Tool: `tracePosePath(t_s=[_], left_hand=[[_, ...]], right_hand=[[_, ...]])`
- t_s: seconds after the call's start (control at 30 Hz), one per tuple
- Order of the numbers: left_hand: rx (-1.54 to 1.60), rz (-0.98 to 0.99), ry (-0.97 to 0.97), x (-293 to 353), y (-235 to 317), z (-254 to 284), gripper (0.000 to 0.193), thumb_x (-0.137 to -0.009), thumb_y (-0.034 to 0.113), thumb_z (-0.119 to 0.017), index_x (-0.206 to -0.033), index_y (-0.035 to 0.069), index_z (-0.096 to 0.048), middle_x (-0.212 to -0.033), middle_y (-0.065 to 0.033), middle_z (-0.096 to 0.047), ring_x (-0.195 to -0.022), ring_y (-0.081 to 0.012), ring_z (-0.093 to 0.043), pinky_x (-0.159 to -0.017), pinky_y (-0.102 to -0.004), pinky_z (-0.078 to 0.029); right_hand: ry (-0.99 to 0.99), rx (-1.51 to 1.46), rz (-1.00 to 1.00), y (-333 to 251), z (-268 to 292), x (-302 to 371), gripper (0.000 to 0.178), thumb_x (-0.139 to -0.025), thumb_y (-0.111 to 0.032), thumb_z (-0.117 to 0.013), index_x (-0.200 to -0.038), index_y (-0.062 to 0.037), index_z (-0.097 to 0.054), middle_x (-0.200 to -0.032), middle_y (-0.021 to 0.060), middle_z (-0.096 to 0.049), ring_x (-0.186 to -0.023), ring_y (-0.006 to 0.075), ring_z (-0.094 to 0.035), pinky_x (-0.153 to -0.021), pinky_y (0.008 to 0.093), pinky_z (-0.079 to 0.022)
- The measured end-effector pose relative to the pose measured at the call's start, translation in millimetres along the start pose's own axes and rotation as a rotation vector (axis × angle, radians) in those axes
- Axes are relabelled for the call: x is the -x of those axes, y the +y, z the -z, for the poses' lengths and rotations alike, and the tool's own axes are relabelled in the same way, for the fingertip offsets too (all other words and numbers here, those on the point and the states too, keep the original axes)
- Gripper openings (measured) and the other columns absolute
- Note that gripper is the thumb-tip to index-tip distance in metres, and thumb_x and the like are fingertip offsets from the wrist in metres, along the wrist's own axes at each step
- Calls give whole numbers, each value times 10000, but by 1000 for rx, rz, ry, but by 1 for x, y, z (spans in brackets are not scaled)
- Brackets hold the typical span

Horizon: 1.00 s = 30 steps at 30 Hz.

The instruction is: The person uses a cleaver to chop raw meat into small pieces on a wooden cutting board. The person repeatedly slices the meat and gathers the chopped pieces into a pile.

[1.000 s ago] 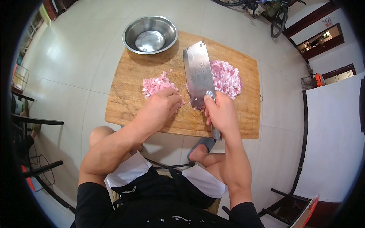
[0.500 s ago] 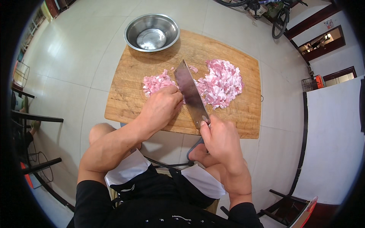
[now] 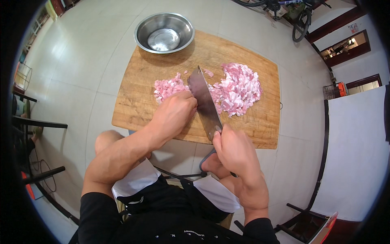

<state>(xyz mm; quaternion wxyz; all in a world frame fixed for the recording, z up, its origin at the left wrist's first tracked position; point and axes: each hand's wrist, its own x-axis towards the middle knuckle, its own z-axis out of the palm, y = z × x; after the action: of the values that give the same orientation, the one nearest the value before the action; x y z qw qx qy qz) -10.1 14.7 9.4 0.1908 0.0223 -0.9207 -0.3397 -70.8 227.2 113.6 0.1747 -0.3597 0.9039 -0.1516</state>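
In the head view, a broad, rectangular steel cleaver (image 3: 206, 106) stands over a thick, pale wooden cutting board (image 3: 132, 106), between two heaps of meat. Its long axis slants across the near middle of the board: the far end points away from the person and somewhat left, while the handle end comes back toward the person's right. The right hand (image 3: 235, 149) is wrapped around the handle, its thumb lying by the base of the blade. The left hand (image 3: 177, 112) is curled, knuckles at the blade's left side; its fingertips are hidden, so whether they pinch any meat cannot be told. Just beyond it lies a small heap of chopped pink meat (image 3: 167, 88); right of the blade sits a larger mound of pink-and-white meat pieces (image 3: 240, 90). A round, shiny steel bowl (image 3: 142, 33) rests at the board's far left corner.
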Motion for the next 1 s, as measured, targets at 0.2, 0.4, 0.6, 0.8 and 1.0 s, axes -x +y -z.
tracePosePath(t_s=[0.2,0.4,0.6,0.8,1.0], left_hand=[[-17,-29,-50,-2,-4,-2,88,-964,70,-762,-990,-13,-749,-1026,-165,-729,-1005,-399,-727,-891,-497,-606],[17,-47,-119,-2,-2,4,126,-968,64,-766,-1063,-19,-770,-1067,-156,-744,-1035,-386,-738,-917,-476,-613],[145,-49,-106,-6,-5,24,201,-983,31,-771,-1179,-10,-787,-1120,-161,-779,-1041,-388,-744,-914,-454,-612],[126,-29,-103,-6,-16,52,319,-923,15,-832,-1239,39,-797,-1164,-140,-788,-1066,-368,-751,-910,-451,-619],[-43,-118,-241,0,-3,52,291,-947,123,-823,-1235,80,-802,-1206,-129,-749,-1123,-362,-732,-928,-466,-610]], right_hand=[[28,0,-10,0,-7,-29,344,-1097,-210,-590,-966,90,-693,-877,362,-743,-872,571,-737,-795,645,-579],[10,-327,-113,36,-23,-66,372,-1091,-229,-601,-960,111,-674,-783,292,-743,-733,467,-775,-698,555,-618],[-4,-676,-168,49,-17,-84,347,-1093,-214,-573,-926,67,-688,-689,133,-727,-525,244,-732,-530,408,-582],[29,-659,-208,37,-7,-64,336,-1103,-226,-632,-909,47,-667,-674,125,-705,-516,228,-707,-516,406,-550],[140,-345,-20,37,-7,-28,350,-1093,-246,-658,-930,64,-671,-716,282,-699,-699,489,-729,-647,536,-571]])
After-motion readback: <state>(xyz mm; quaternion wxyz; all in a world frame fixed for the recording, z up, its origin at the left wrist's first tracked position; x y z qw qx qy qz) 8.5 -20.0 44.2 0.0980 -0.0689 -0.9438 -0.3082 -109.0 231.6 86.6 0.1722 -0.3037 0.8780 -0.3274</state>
